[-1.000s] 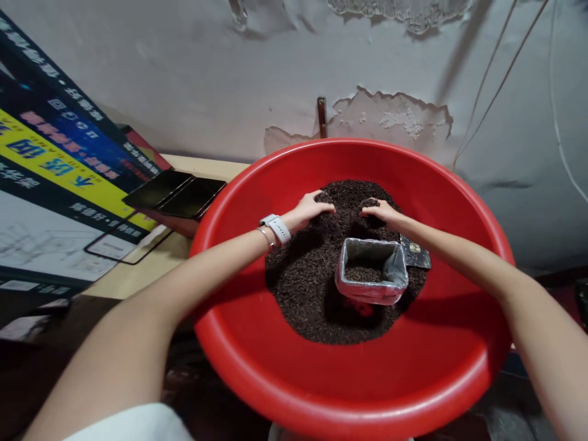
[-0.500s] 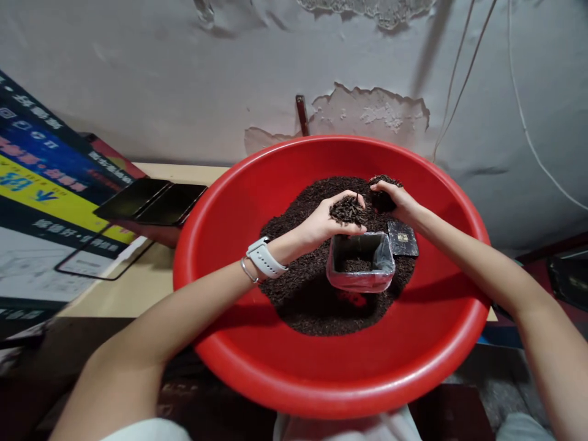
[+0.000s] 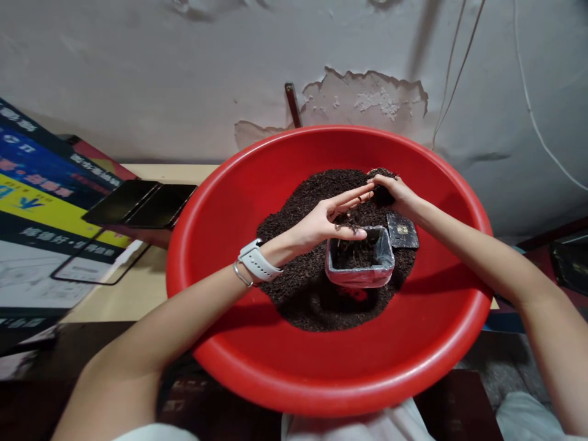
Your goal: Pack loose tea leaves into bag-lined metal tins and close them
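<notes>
My left hand (image 3: 337,217), with a white watch on its wrist, is tilted over a small square tin (image 3: 361,278) wrapped in clear plastic. Its fingers are stretched apart, and dark loose tea leaves (image 3: 356,251) are falling from it into the tin; a few cling to the palm. My right hand (image 3: 395,191) is cupped around a clump of the same leaves, just beyond the tin's far right corner. The tin and its dark square lid (image 3: 403,231) rest on the heap of tea leaves (image 3: 294,245) inside a big red basin (image 3: 331,380).
A pale tabletop (image 3: 151,269) lies under the basin. To the left, dark open tins (image 3: 138,203) sit on a wire stand in front of printed boards (image 3: 37,202). A peeling wall (image 3: 184,79) with hanging cords rises behind, and a dark stick (image 3: 292,105) leans there.
My left hand has uncurled and tipped, letting its handful of tea leaves drop into the tin. My right hand stays nearly in place. The view has shifted slightly.
</notes>
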{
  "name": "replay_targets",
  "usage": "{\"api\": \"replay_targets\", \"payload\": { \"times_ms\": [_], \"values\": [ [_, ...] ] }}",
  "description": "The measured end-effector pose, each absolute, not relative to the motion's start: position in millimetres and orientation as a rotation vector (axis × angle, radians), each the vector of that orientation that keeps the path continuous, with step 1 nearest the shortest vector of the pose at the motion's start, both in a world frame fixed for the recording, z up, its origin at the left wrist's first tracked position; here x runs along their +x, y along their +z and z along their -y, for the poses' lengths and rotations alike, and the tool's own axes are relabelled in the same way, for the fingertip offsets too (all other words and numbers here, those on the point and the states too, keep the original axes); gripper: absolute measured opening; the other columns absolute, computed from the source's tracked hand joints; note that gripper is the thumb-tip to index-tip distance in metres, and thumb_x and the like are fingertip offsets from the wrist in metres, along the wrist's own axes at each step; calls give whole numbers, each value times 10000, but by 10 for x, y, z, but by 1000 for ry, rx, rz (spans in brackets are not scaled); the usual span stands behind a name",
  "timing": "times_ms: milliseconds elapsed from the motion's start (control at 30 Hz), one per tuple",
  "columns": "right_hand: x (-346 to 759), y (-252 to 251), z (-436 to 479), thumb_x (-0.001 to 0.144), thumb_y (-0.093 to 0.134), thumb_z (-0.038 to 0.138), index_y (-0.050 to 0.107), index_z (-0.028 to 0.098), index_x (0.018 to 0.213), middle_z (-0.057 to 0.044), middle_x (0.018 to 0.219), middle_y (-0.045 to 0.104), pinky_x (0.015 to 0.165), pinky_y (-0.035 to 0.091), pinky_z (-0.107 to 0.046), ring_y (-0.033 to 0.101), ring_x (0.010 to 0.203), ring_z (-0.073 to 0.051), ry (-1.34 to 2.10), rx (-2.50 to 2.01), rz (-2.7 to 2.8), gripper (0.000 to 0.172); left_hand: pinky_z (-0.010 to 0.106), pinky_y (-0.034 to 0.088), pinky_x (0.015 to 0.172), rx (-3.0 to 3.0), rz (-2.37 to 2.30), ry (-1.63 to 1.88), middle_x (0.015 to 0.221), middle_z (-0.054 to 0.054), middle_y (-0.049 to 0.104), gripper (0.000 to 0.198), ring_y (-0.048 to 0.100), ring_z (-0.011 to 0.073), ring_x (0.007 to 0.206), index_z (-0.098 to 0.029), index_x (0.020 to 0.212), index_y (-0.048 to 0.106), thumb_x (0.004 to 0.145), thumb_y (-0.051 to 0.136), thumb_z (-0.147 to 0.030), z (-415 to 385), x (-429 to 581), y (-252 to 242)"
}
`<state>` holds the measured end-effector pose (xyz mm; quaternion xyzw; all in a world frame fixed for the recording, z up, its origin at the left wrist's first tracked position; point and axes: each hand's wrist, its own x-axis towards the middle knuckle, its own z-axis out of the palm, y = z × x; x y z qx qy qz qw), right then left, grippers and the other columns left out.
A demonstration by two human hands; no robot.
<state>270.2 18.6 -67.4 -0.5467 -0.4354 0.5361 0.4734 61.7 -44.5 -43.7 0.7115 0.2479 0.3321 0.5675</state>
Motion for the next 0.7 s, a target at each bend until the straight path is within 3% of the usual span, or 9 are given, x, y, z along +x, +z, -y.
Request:
{"api": "replay_targets", "payload": {
  "times_ms": [133,233,367,533,700],
  "values": [
    [2702,-678,-182,608,703,280,551,196,766,21,627,516,472,393,-257,479,567,-123,1306,-1302,1071,235,463,423,1071,1622,-620,772,1372,91,613,652,486,335,1342,-274,1275,658,667,827,-435,453,598,-419],
    [2704,-683,-185,605,697,274,543,202,775,24,622,515,475,404,-257,495,576,-131,1324,-1289,1075,240,410,492,978,1664,-712,763,1187,103,719,410,641,280,1139,-203,1108,741,755,760,-410,449,597,-446],
    [2703,-655,-174,618,681,276,538,208,796,23,620,533,491,415,-249,519,595,-137,1353,-1290,1071,238,343,531,850,1940,-806,734,1011,79,756,349,692,227,944,-187,1089,739,822,677,-402,415,557,-451],
    [2669,-465,-3,640,679,311,569,192,813,-9,707,604,517,442,-263,557,611,-145,1500,-1208,1214,237,373,475,948,2561,-1396,734,1270,64,634,345,624,262,1106,-271,1212,682,888,595,-349,317,368,-298],
    [2614,-251,253,600,672,283,634,208,922,-6,764,644,564,488,-274,591,650,-162,1630,-1114,1386,333,374,468,958,2562,-1816,563,1352,42,566,410,594,274,1144,-287,1322,602,923,535,-351,187,171,-143]
  ]
}}
